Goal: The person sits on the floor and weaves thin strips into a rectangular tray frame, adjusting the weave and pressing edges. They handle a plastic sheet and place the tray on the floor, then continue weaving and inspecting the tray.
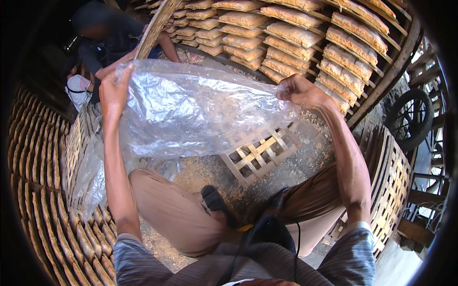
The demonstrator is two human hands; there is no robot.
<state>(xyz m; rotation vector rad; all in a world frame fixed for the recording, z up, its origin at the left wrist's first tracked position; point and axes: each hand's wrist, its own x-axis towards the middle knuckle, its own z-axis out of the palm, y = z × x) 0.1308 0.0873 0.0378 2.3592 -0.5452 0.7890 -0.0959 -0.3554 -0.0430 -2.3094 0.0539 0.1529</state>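
A large sheet of clear, crinkled plastic (191,114) is stretched out in front of me, sagging between my hands. My left hand (114,90) grips its upper left corner, fingers closed. At the other end, my right hand (305,91) pinches the upper right edge. Whether it is a single sheet or a flattened bag, I cannot tell. Beneath its lower right edge a woven bamboo lattice tray (260,155) lies on the floor, partly covered by the plastic. More clear plastic (90,178) hangs beside my left forearm.
Slatted racks with rows of flat orange-brown slabs (291,33) rise ahead. More slabs (86,243) line the left. A person in dark clothing (109,43) sits far left near a wooden pole (155,31). Woven bamboo panels (393,190) and a wheel (410,119) stand right.
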